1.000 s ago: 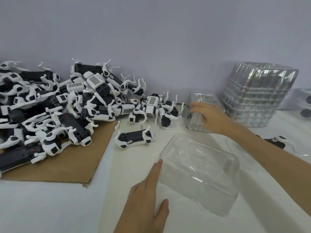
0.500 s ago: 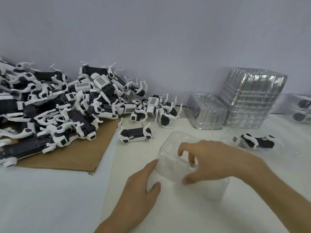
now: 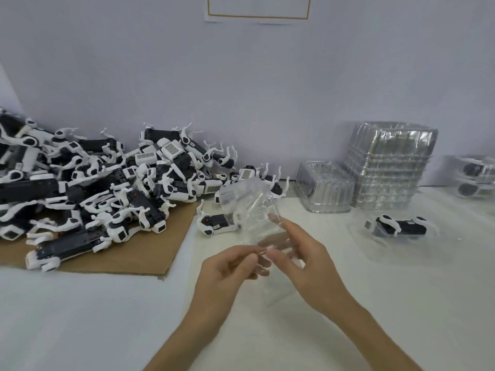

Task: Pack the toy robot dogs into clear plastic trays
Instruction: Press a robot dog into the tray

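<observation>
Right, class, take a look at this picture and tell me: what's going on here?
Both hands hold an empty clear tray up off the table: the left hand and right hand pinch its near edge. A pile of dogs waits on cardboard at left, a lone dog lies just behind the tray, and a packed dog sits at right, before the tray stacks.
</observation>
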The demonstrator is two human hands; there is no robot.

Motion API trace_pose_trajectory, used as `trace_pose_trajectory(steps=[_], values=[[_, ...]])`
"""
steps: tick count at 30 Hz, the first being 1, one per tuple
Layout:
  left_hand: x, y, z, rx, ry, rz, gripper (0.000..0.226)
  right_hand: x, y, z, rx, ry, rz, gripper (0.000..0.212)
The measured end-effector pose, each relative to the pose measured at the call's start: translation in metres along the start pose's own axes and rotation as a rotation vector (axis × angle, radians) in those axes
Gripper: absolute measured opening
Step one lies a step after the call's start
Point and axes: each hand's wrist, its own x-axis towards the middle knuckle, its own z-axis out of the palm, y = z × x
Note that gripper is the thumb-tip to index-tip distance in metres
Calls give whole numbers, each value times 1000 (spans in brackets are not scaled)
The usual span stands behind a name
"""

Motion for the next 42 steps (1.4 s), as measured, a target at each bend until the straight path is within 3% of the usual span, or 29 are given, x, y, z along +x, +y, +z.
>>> trace_pose_trajectory(steps=[9, 16, 18, 20, 25, 30, 34, 38, 42], values=[[-3, 7, -3, -56, 58, -44, 17, -3, 1, 4, 87, -2, 18, 47], [-1, 7, -1, -112, 136, -86, 2, -3, 2, 2, 129, 2, 1, 45], [-1, 7, -3, -97, 204, -80, 17, -2, 2, 0, 175, 16, 7, 45], [0, 9, -6, -79, 233, -71, 27, 1, 2, -4, 221, 60, 12, 44], [8, 11, -20, -152, 258, -28, 12, 7, 7, -31, 346, 317, 52, 38], [12, 10, -32, -365, 213, -181, 18, 8, 12, -49, 384, 439, 94, 38], [12, 7, -36, -502, 250, -310, 15, 7, 10, -52, 337, 474, 61, 38], [15, -3, -35, -490, 407, -446, 4, 21, -7, -70, 248, 466, -29, 72], [17, -15, -28, -413, 447, -546, 6, 80, -19, -99, -167, 448, -35, 73]])
